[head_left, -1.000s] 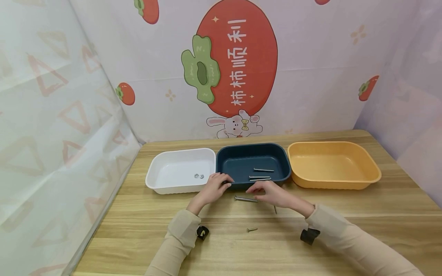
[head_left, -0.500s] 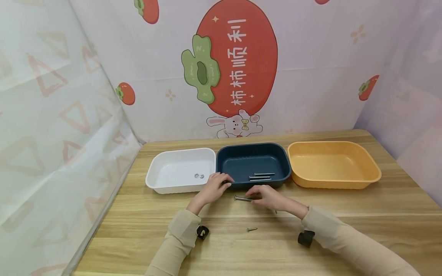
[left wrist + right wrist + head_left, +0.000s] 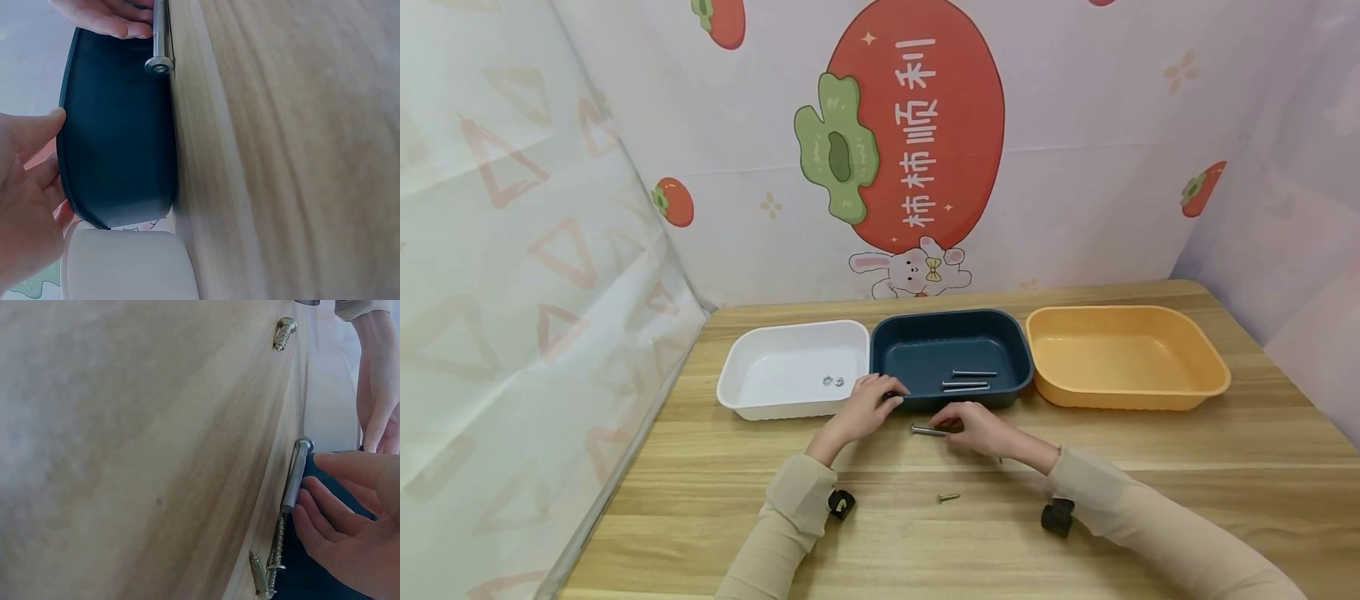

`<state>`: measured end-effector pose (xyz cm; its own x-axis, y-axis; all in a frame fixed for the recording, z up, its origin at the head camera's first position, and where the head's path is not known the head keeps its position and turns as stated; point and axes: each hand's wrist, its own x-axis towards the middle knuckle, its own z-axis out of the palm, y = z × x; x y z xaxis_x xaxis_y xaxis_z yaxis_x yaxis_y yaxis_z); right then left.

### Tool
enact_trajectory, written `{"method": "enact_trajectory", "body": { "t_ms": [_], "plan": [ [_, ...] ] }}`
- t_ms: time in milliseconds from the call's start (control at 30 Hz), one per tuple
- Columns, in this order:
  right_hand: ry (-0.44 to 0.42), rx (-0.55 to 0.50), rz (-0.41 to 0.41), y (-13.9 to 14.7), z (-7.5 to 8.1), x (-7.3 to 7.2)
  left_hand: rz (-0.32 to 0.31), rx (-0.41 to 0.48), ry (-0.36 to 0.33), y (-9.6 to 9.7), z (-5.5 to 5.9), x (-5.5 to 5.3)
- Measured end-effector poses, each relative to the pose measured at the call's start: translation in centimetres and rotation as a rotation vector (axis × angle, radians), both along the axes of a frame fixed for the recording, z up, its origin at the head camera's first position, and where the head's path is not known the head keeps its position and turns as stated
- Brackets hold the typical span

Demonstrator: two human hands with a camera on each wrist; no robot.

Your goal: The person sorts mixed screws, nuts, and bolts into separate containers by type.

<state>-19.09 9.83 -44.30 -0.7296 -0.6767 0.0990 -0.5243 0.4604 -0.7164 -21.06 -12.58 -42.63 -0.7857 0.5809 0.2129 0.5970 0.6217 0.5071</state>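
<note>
In the head view my left hand (image 3: 867,404) grips the near rim of the dark blue tray (image 3: 917,354), thumb on the outer side in the left wrist view. My right hand (image 3: 977,427) is low in front of that tray, over the tail end of a long silver bolt (image 3: 927,431). Seen from the right wrist, its thumb and fingertips sit right beside the bolt (image 3: 297,475), slightly bent and spread apart. Three more long bolts (image 3: 966,385) lie inside the blue tray.
A white tray (image 3: 782,367) holding two nuts (image 3: 832,381) stands left; a yellow tray (image 3: 1105,358) stands right. A short brass screw (image 3: 948,497) lies nearer me on the wooden table (image 3: 880,550). More screws (image 3: 257,572) lie beyond the bolt, mostly hidden by my right hand in the head view.
My right hand has moved down and slightly left onto the loose bolt's end. One bolt in the blue tray has shifted slightly. The left hand stays on the rim.
</note>
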Motion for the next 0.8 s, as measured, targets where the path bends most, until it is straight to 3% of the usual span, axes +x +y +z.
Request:
{"method": "enact_trajectory", "body": {
  "t_ms": [267, 800],
  "plan": [
    [0.012, 0.009, -0.002, -0.29, -0.49, -0.09, -0.001, 0.009, 0.012, 0.06, -0.06, -0.01],
    [0.033, 0.073, 0.085, -0.83, -0.29, -0.04, 0.010, 0.001, 0.013, 0.10, 0.02, 0.04]
  ]
}}
